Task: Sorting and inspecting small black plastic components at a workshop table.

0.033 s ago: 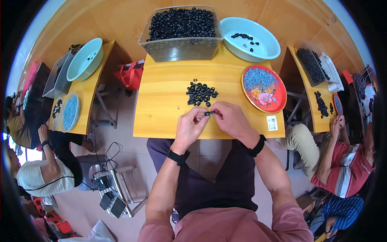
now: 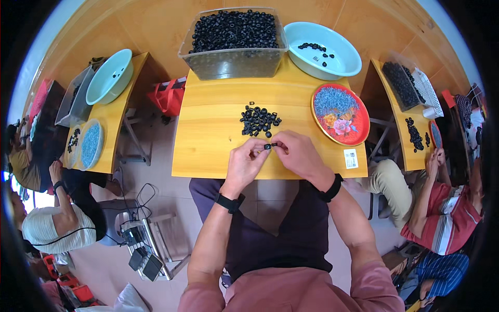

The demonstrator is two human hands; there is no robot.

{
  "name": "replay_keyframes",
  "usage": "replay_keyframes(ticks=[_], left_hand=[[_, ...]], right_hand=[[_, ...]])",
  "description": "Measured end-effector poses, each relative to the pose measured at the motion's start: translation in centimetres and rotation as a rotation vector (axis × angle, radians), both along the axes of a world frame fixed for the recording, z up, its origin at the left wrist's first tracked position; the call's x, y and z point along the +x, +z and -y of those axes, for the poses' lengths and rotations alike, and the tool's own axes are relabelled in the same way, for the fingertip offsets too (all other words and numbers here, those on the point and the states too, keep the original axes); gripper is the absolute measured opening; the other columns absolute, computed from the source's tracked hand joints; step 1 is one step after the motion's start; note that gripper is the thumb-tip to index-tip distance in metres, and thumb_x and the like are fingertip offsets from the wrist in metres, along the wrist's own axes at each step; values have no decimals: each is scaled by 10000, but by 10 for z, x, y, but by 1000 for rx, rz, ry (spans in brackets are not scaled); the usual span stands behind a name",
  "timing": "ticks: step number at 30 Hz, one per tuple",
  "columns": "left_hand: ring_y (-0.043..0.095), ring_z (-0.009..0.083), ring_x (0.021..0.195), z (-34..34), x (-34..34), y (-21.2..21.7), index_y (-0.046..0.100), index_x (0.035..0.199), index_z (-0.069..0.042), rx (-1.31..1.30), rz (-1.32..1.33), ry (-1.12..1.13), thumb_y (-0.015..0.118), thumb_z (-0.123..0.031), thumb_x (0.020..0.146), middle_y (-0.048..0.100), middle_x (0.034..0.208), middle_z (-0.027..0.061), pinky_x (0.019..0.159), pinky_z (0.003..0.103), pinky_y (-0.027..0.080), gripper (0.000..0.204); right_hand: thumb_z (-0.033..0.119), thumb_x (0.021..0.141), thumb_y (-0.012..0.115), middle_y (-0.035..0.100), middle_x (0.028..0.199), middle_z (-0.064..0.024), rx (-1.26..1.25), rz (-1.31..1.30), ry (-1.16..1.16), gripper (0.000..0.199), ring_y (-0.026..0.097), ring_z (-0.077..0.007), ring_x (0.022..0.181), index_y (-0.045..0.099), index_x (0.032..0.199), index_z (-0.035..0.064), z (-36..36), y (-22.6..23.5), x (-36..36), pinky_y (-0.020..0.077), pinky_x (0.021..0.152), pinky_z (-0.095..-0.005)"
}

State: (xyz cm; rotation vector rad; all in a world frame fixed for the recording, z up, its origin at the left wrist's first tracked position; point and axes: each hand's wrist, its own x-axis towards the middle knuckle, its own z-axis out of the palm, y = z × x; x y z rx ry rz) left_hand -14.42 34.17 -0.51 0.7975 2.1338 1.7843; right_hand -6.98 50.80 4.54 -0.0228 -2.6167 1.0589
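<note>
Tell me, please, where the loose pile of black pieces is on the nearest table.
In the head view, the black pile lies on the yellow table, just beyond the left hand and right hand, left of the red tray.

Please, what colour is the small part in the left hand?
The small part is black; the head view shows it best.

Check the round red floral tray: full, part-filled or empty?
Part-filled: small light-blue pieces cover the far part of the round red floral tray, while its near part shows bare red and printed flowers.
</note>
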Motion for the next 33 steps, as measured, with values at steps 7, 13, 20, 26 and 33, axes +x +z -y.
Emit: replay_keyframes(ticks=[7, 13, 20, 26, 33], left_hand=[[644, 74, 751, -1, 1, 4, 706, 1027, 4, -62, -69, 6, 756, -50, 877, 706, 807, 32, 702, 239, 526, 167], [643, 78, 744, -1, 1, 4, 714, 1025, 6, -56, -71, 11, 755, -48, 876, 702, 803, 29, 705, 242, 530, 164], [653, 86, 760, -1, 2, 9, 718, 1041, 6, -48, -59, -7, 760, -51, 880, 715, 819, 37, 720, 245, 535, 175], [669, 100, 795, -1, 0, 12, 704, 1053, 4, -62, -21, -30, 762, -62, 896, 736, 862, 54, 738, 256, 539, 180], [674, 91, 823, -1, 0, 12, 674, 1082, 5, -67, 64, -48, 747, -67, 918, 742, 877, 57, 762, 259, 540, 193]], right_hand=[[80, 877, 680, 691, 899, -164, -36, -90, 7, 106, 685, -358, 805, 692, 965, 21, -1, -4, 6, 550, 713, -421], [71, 881, 685, 712, 904, -164, -22, -80, -3, 124, 700, -360, 819, 706, 994, 22, 2, -9, 8, 564, 721, -419], [67, 897, 663, 714, 921, -180, 39, -90, 22, 140, 699, -367, 826, 709, 1016, 10, 1, -9, 9, 566, 730, -431], [69, 894, 650, 710, 900, -193, 36, -62, 0, 135, 689, -389, 822, 720, 988, 1, -1, -6, 4, 555, 725, -456], [71, 897, 637, 697, 876, -210, 18, -13, 7, 150, 681, -401, 816, 732, 993, 6, -2, 1, -1, 544, 719, -467]])
